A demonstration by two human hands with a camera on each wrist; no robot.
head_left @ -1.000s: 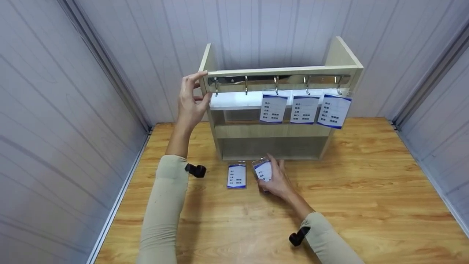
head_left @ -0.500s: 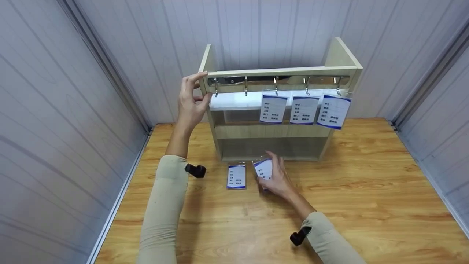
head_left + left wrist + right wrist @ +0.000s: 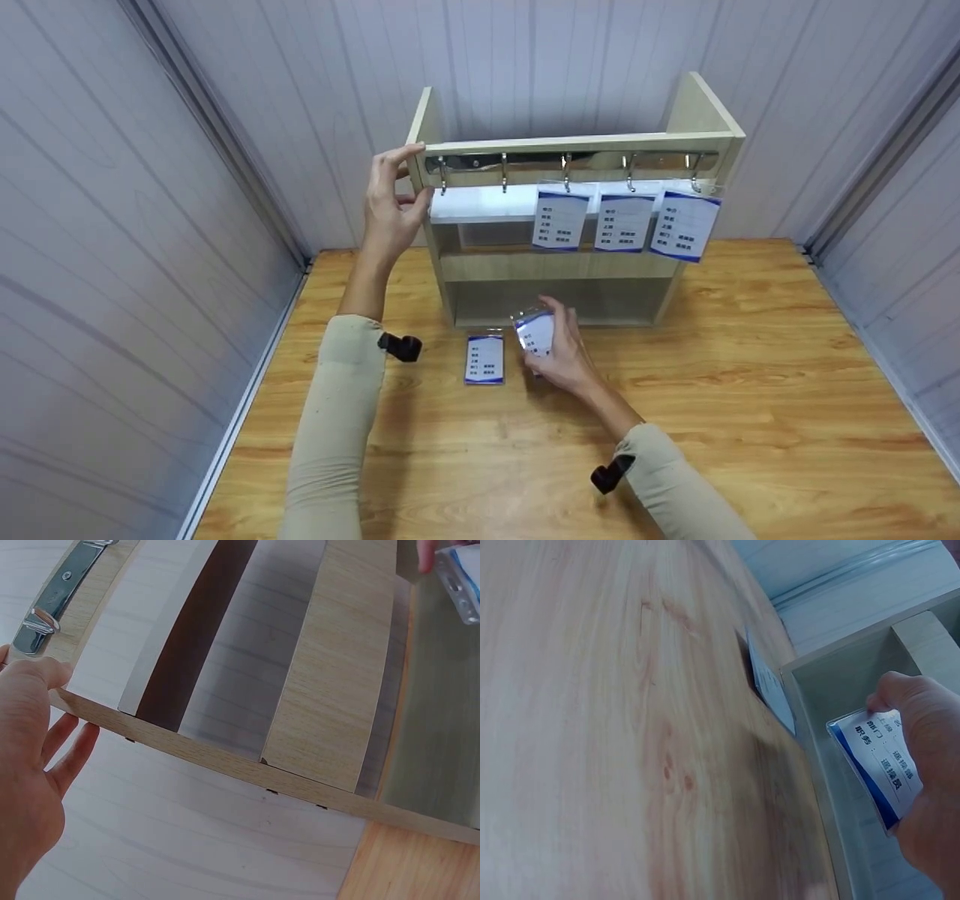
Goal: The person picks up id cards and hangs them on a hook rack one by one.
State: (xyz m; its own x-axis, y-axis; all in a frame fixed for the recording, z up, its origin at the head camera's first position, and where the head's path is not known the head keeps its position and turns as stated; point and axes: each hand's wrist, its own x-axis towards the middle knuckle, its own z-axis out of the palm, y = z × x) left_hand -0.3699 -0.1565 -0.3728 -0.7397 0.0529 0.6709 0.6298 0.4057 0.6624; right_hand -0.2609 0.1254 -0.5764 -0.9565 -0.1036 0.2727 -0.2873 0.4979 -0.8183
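Note:
My left hand [image 3: 394,199] grips the upper left side of a light wooden shelf unit [image 3: 555,268], thumb at the front edge. In the left wrist view its fingers curl round the side panel [image 3: 225,765]. My right hand [image 3: 564,352] pinches a badge [image 3: 535,332] in a clear sleeve by its edges, in front of the lowest compartment. In the right wrist view that badge [image 3: 881,761] shows a blue border and printed lines. A second badge [image 3: 484,360] lies flat on the wooden surface to its left.
Along the unit's top front runs a metal rail [image 3: 592,161] with several hooks. Three badges hang on its right-hand hooks, among them a middle badge [image 3: 624,223]; the two left hooks, including the leftmost hook [image 3: 442,176], are bare. Ribbed pale walls [image 3: 300,90] stand behind and beside.
My right hand has lifted the badge off the surface and moved it slightly up toward the unit. The left hand has kept its grip in place.

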